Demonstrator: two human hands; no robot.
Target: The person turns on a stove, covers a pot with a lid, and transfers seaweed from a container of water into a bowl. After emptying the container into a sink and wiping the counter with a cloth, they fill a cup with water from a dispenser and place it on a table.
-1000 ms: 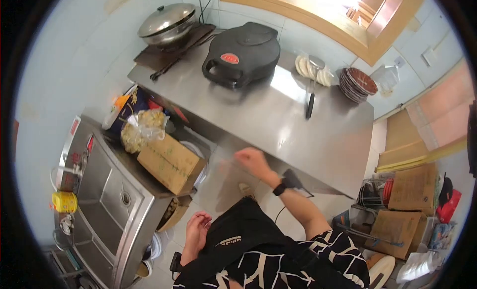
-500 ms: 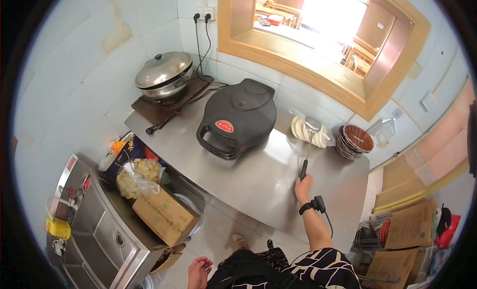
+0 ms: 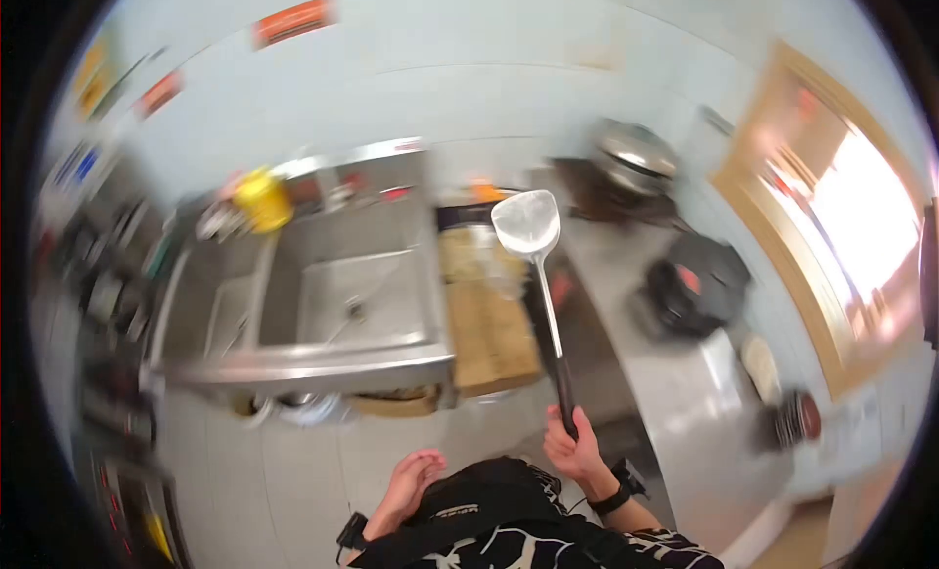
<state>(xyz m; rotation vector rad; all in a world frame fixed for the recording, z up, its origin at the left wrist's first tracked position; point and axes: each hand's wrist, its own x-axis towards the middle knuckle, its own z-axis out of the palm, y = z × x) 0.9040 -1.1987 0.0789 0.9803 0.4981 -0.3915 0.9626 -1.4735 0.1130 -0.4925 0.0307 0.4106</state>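
My right hand (image 3: 575, 454) grips the black handle of a metal spatula (image 3: 529, 225), which points up and away with its flat blade over the cardboard box (image 3: 486, 326) beside the sink. My left hand (image 3: 415, 478) hangs low by my dark apron, fingers loosely apart, holding nothing. The view is blurred by head motion.
A steel sink (image 3: 344, 293) stands ahead on the left with a yellow container (image 3: 264, 199) at its back. On the right runs a steel counter (image 3: 685, 393) with a black electric griddle (image 3: 700, 281), a lidded wok (image 3: 634, 156) and stacked dishes (image 3: 794, 418). Shelves fill the far left.
My right hand took the spatula off the counter and lifted it. My head turned left, so the sink is in front and the counter has swung to the right.
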